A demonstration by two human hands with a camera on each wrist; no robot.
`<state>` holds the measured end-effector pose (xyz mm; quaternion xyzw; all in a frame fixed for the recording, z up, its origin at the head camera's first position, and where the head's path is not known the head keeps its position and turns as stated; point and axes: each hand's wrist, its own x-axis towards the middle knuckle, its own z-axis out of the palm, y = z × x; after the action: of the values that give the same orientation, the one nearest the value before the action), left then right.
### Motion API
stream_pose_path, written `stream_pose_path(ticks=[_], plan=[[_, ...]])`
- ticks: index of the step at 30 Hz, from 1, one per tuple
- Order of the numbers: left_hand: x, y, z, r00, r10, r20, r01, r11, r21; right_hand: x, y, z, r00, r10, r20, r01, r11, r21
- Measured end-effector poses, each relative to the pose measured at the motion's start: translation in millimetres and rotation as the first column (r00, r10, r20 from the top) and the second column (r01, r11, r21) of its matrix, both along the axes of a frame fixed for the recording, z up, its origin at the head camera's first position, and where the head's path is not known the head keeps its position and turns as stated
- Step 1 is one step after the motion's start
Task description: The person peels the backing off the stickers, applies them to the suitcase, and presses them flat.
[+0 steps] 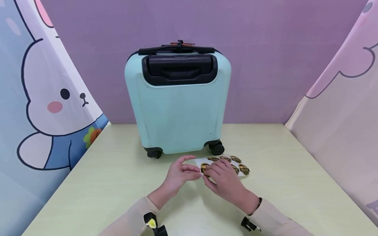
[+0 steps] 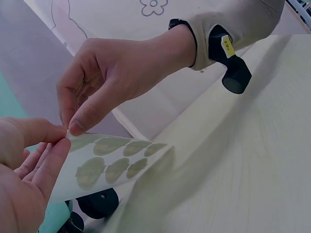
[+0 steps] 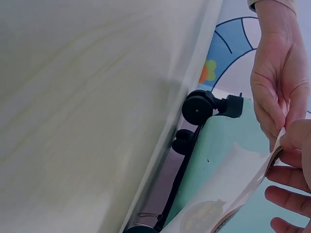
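Note:
A white sheet of round black-and-gold stickers [image 1: 244, 169] is held up in front of the suitcase, its far end sloping toward the table. My left hand [image 1: 180, 173] pinches the near left corner of the sheet between thumb and forefinger. Close against it, my right hand [image 1: 225, 181] pinches the same corner with thumb and fingertips, covering part of the front row. In the left wrist view the thumbs and fingertips meet at the sheet's edge [image 2: 68, 182]. The right wrist view shows the sheet [image 3: 243, 162] bending as it hangs from the fingers.
An upright light-blue suitcase [image 1: 180, 118] with a black handle recess [image 1: 180, 69] and black wheels [image 1: 217, 148] stands behind the hands. Beneath lies the pale wood table [image 1: 97, 196]. A purple panel [image 1: 265, 65] closes the back, with cartoon-printed cloths [image 1: 44, 98] at the sides.

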<state>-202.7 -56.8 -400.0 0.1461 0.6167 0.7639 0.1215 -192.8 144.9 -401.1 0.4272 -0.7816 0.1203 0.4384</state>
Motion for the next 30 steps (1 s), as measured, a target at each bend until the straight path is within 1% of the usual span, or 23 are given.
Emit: stream_pose_path(ticks=[3, 6, 11, 18, 20, 27, 30], plan=[[-0.8, 0.7, -1.6, 1.0, 0.003, 0.001, -0.003, 1.0, -0.007, 0.7, -0.4, 0.4, 1.0, -0.006, -0.019, 0.006, 1.0, 0.009], [-2.0, 1.5, -3.2, 1.0, 0.01, 0.008, -0.01, 1.0, -0.013, 1.4, -0.6, 0.4, 1.0, -0.005, -0.001, 0.005, 1.0, 0.018], [-3.5, 2.4, -4.1, 1.0, 0.024, 0.018, -0.024, 1.0, -0.017, 1.6, -0.9, 0.3, 0.999, 0.025, 0.031, -0.026, 1.0, 0.018], [-3.9, 2.1, -4.4, 0.999, 0.033, 0.02, -0.033, 0.999, -0.027, 1.2, -0.9, 1.3, 0.998, 0.058, 0.018, -0.059, 0.998, 0.02], [-4.0, 2.1, -4.8, 0.999, 0.034, 0.022, -0.034, 0.999, -0.027, 1.1, -0.9, 1.5, 0.998, 0.062, 0.026, -0.063, 0.998, 0.016], [-3.8, 2.2, -4.5, 0.999, 0.034, 0.02, -0.033, 0.999, -0.019, -0.9, -1.0, 2.8, 0.991, 0.11, 0.072, -0.108, 0.994, -0.033], [-3.3, 1.7, -3.5, 0.999, 0.042, 0.018, -0.042, 0.999, -0.018, -1.1, -1.0, 4.7, 0.983, 0.135, 0.125, -0.128, 0.99, -0.065]])
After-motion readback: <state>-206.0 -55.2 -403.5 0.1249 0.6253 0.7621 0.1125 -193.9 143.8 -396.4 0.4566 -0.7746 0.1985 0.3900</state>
